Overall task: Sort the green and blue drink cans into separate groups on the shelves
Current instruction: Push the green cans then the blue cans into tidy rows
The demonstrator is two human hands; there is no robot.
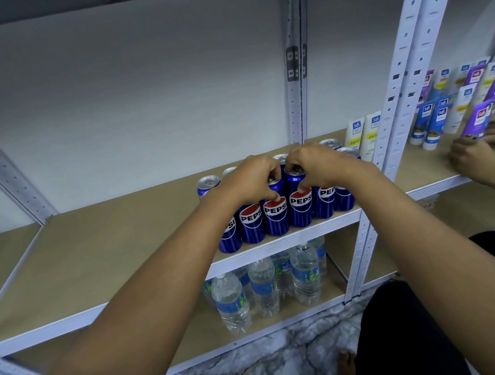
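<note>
Several blue Pepsi cans [251,223] stand in two rows at the right end of the middle shelf [113,249]. My left hand [248,180] grips the top of one front-row blue can [276,214], thumb on its logo. My right hand [311,161] grips the top of the neighbouring blue can [300,207]. Both cans stand upright on the shelf, side by side. No green can is in view.
Water bottles [265,285] stand on the shelf below. White tubes [365,135] stand behind the cans at the right upright [393,112]. On the adjoining shelf, another person's hands [472,154] handle blue, white and purple tubes [454,105]. The shelf's left part is bare board.
</note>
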